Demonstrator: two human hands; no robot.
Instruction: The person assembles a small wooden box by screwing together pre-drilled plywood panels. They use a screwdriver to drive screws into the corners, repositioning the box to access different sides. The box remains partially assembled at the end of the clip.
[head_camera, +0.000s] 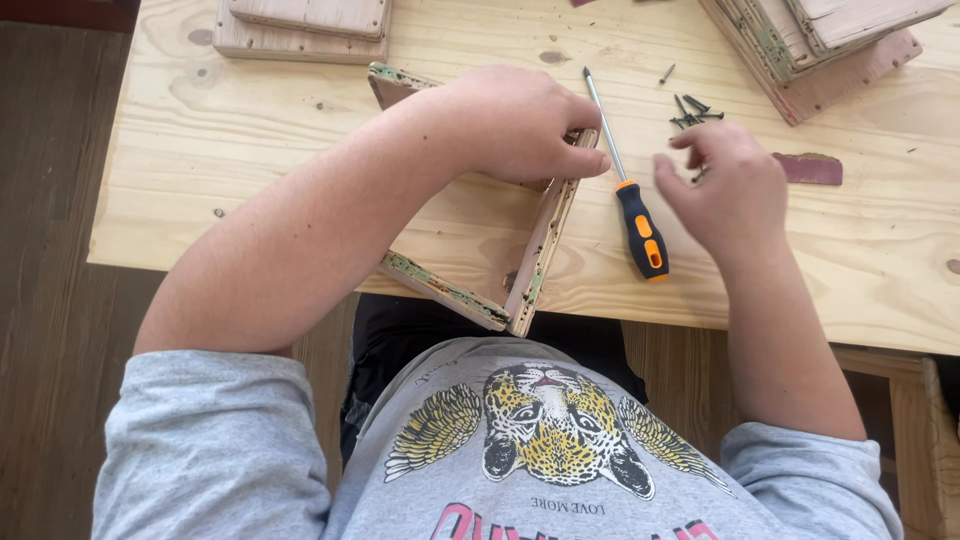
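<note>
The left hand rests on the far corner of a small wooden frame lying on the pale pine bench, its grip pressed together on the frame's rail. The right hand reaches into a little heap of dark screws, fingers curled; whether they pinch one I cannot tell. An orange-and-black screwdriver lies between the hands.

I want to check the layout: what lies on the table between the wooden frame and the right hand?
In the head view, a screwdriver with an orange-and-black handle lies between the wooden frame, held by the left hand, and the right hand.
</note>
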